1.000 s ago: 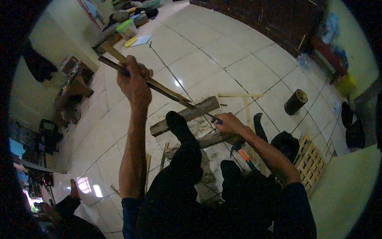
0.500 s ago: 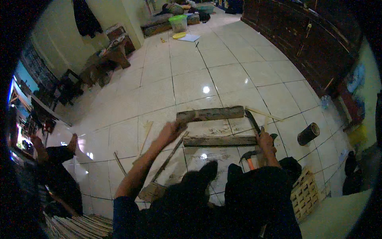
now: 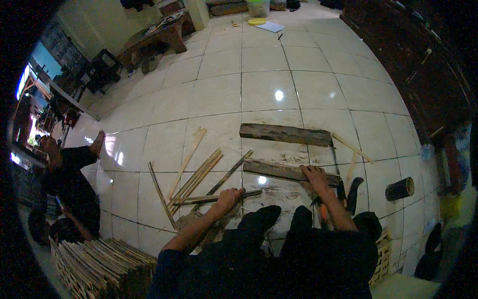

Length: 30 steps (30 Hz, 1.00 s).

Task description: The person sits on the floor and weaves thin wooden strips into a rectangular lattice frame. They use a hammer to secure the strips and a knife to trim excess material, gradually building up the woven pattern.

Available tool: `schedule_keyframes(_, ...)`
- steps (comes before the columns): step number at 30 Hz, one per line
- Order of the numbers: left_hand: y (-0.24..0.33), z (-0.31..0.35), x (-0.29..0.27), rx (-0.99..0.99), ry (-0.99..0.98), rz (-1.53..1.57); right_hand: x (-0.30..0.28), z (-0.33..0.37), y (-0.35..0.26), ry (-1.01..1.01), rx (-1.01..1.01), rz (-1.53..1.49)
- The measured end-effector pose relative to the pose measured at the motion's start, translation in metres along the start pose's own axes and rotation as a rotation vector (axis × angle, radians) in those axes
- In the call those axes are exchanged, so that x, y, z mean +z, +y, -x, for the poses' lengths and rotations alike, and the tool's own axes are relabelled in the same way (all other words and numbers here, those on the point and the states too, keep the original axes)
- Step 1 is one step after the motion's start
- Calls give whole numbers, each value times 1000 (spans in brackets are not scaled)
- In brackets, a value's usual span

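My left hand (image 3: 229,200) is closed around a thin dark wooden strip (image 3: 253,193), held low and nearly level in front of my feet. My right hand (image 3: 314,178) grips the nearer long wooden block (image 3: 271,168) towards its right end, fingers over the top. A second, rough block (image 3: 284,134) lies parallel beyond it. Right of my right hand is a dark curved tool handle (image 3: 354,193); its blade is partly hidden. A hammer with an orange handle (image 3: 323,213) lies partly behind my right forearm. Several pale split strips (image 3: 199,174) lie left of the blocks.
A short round log piece (image 3: 400,189) lies at the right. A big bundle of strips (image 3: 107,264) is at the lower left, near another person's legs (image 3: 79,169). A woven piece (image 3: 382,254) lies right of my knee. A dark cabinet (image 3: 398,60) lines the far right.
My right hand has left the curved tool's handle and now holds the nearer block. My left hand has come back from the far block's left end and now holds a strip. The view has shifted.
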State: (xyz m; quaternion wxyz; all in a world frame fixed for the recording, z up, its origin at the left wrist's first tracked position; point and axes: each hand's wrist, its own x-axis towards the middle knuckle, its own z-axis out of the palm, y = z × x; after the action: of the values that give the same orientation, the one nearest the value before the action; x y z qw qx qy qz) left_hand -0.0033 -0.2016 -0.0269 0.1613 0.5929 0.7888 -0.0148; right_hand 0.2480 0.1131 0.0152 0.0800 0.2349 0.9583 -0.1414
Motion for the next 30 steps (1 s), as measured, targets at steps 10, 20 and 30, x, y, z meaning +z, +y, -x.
schedule_keyframes(10, 22, -26, -15, 14, -110, 95, 2, -26, -41, 154, -263, -56)
schedule_keyframes(20, 5, -44, -2, 233, 10, 606, 41, -1, -118, 243, -86, -818)
schedule_keyframes(30, 49, 0, -97, 127, 71, 300, 42, 21, 11, 323, 303, -1145)
